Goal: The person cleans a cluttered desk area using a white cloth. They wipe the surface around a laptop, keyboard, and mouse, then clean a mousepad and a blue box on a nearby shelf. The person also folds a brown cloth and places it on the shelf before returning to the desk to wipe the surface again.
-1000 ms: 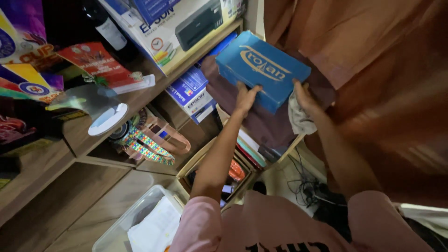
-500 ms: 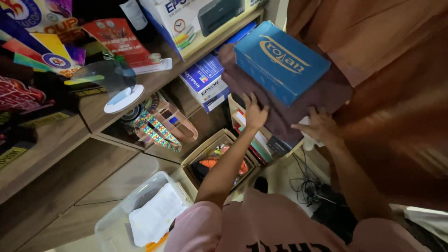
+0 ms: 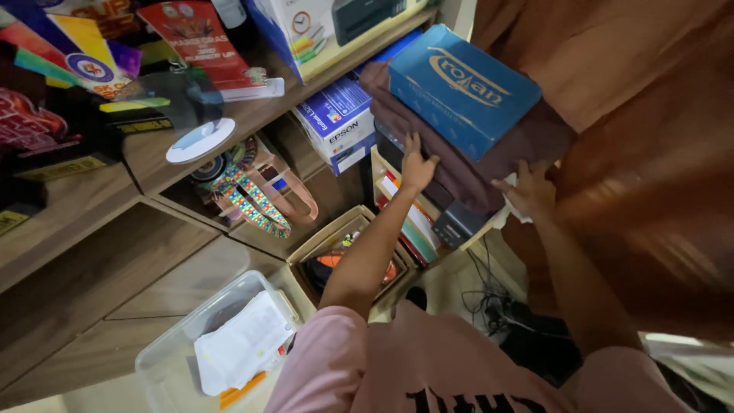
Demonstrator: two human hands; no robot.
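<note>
A blue cardboard box point(image 3: 461, 88) lies on a dark maroon cloth point(image 3: 466, 164) draped over a stack of things by the shelf. My left hand point(image 3: 417, 165) presses flat against the near side of the cloth-covered stack, fingers up. My right hand point(image 3: 527, 187) rests at the stack's lower right edge, fingers spread, touching the cloth and something white beneath it. Neither hand grips anything that I can make out.
A wooden shelf point(image 3: 252, 115) holds a printer carton point(image 3: 329, 27), coloured booklets and a white disc point(image 3: 200, 141). Below are a blue-and-white box point(image 3: 336, 126), a patterned bag point(image 3: 252, 191), an open cardboard box point(image 3: 344, 252), a clear plastic tub point(image 3: 222, 344), and cables point(image 3: 489, 298). A brown curtain point(image 3: 650, 153) hangs right.
Both hands slid down from the blue box to the lower edge of the cloth-covered stack. The camera view shifted and came closer.
</note>
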